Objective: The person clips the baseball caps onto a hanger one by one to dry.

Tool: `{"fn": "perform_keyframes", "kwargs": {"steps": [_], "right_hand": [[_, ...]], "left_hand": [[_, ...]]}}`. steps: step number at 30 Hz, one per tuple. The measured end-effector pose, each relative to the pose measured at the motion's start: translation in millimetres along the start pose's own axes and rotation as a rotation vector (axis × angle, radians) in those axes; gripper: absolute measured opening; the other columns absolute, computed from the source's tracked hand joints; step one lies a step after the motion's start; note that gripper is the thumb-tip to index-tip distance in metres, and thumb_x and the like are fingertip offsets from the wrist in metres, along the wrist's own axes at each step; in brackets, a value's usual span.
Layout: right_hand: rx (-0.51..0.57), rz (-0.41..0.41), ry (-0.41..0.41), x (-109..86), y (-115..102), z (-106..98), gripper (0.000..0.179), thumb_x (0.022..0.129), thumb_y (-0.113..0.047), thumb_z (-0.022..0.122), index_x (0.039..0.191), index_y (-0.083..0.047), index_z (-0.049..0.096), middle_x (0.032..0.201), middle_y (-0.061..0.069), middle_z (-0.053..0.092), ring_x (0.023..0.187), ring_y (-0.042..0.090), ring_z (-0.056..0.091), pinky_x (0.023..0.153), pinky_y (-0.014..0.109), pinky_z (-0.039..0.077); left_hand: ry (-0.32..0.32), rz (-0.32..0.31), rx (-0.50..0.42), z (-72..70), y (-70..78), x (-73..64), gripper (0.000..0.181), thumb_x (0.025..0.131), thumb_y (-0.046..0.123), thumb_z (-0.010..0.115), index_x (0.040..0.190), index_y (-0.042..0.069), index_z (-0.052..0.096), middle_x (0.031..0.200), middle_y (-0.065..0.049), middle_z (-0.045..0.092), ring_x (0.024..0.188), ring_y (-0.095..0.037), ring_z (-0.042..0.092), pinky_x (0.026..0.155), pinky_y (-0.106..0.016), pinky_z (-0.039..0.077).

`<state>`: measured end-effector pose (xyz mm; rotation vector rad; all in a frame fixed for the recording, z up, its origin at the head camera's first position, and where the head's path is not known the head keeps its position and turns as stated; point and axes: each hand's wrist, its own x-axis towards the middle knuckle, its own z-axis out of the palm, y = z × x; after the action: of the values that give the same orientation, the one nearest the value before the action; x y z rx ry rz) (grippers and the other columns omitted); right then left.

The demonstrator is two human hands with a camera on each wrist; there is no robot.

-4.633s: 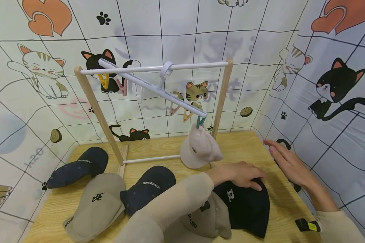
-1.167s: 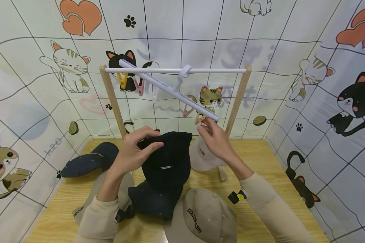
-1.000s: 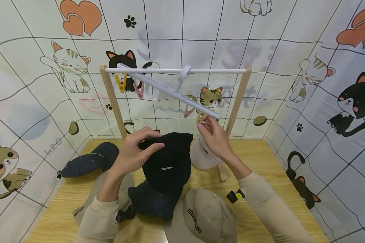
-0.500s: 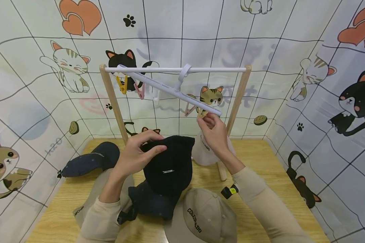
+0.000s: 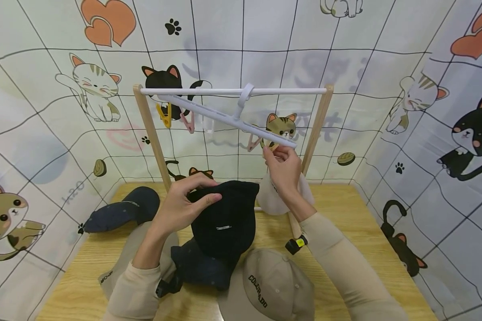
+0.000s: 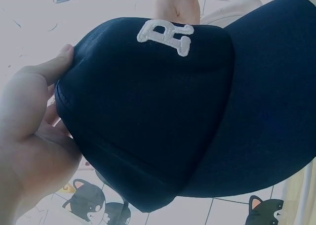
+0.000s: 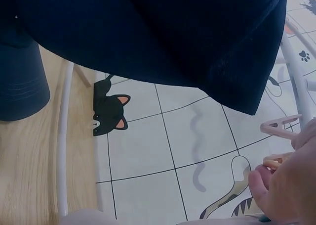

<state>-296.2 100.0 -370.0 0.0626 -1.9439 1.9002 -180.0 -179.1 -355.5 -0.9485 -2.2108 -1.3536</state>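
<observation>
My left hand [image 5: 180, 203] holds a black baseball cap [image 5: 226, 223] by its edge, thumb on the near side, above the table. A white letter R marks the cap's front in the left wrist view, brim pointing away from the hand. At the right end of the pale clip hanger [image 5: 221, 117], my right hand [image 5: 285, 169] pinches a light orange clip [image 7: 276, 160], mostly covered by the fingers. Behind that hand a pale pink cap [image 5: 270, 200] hangs from the hanger's end; its clip is hidden. Pink [image 5: 189, 122] and yellow clips [image 5: 165, 116] hang further left.
A wooden rack with a white rail [image 5: 193, 91] carries the hanger. On the table [image 5: 337, 267] lie a navy cap [image 5: 124, 209], a beige cap [image 5: 128, 249], another navy cap [image 5: 201, 265] under the black one, and a beige COLORADO cap [image 5: 281, 285].
The black cap, earlier on the table under my left hand, is now lifted in it. My right hand has come to the orange clip and moved slightly up; the hanger's right end has swung back.
</observation>
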Motion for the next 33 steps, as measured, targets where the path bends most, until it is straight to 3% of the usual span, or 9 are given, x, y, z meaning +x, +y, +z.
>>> {"fn": "perform_keyframes", "kwargs": {"steps": [6, 12, 16, 27, 33], "right_hand": [[-0.041, -0.004, 0.038, 4.0, 3.2, 1.5, 0.052, 0.102, -0.038, 0.087, 0.124, 0.005, 0.069, 0.099, 0.008, 0.082, 0.072, 0.009, 0.081, 0.075, 0.030, 0.070], [-0.061, -0.020, 0.046, 4.6, 1.9, 3.3, 0.042, 0.097, -0.046, 0.090, 0.103, -0.010, 0.070, 0.082, -0.001, 0.082, 0.068, 0.009, 0.079, 0.069, 0.023, 0.066], [-0.038, -0.024, 0.034, 4.0, 0.1, 4.5, 0.040, 0.097, -0.045, 0.091, 0.098, -0.010, 0.071, 0.079, -0.002, 0.082, 0.066, 0.008, 0.079, 0.068, 0.024, 0.067], [0.026, 0.043, 0.029, 3.1, -2.5, 4.0, 0.044, 0.095, -0.043, 0.093, 0.102, -0.007, 0.068, 0.080, 0.004, 0.083, 0.064, 0.010, 0.081, 0.067, 0.027, 0.068], [0.003, 0.050, 0.016, 3.9, -3.5, 3.1, 0.040, 0.097, -0.041, 0.091, 0.101, -0.008, 0.069, 0.077, -0.002, 0.082, 0.066, 0.014, 0.082, 0.067, 0.025, 0.068]], "left_hand": [[-0.001, 0.000, -0.006, 0.2, 0.0, -0.6, 0.032, 0.095, -0.002, 0.088, 0.123, 0.013, 0.083, 0.115, -0.003, 0.083, 0.113, -0.012, 0.076, 0.106, -0.025, 0.059], [-0.002, 0.001, -0.011, 0.6, 1.2, -0.3, 0.031, 0.094, -0.002, 0.088, 0.122, 0.013, 0.084, 0.114, -0.003, 0.083, 0.112, -0.012, 0.076, 0.107, -0.025, 0.059], [-0.002, 0.007, -0.019, 0.9, 1.2, 0.1, 0.031, 0.094, -0.003, 0.088, 0.121, 0.012, 0.084, 0.113, -0.003, 0.083, 0.112, -0.013, 0.076, 0.108, -0.025, 0.058], [-0.003, 0.020, -0.025, 2.4, 1.3, 0.4, 0.032, 0.093, -0.005, 0.088, 0.121, 0.011, 0.084, 0.113, -0.004, 0.082, 0.111, -0.013, 0.076, 0.106, -0.024, 0.058], [-0.002, 0.021, -0.017, 1.8, 2.7, 1.4, 0.031, 0.094, -0.004, 0.088, 0.120, 0.012, 0.084, 0.112, -0.004, 0.082, 0.110, -0.012, 0.075, 0.103, -0.024, 0.059]]}}
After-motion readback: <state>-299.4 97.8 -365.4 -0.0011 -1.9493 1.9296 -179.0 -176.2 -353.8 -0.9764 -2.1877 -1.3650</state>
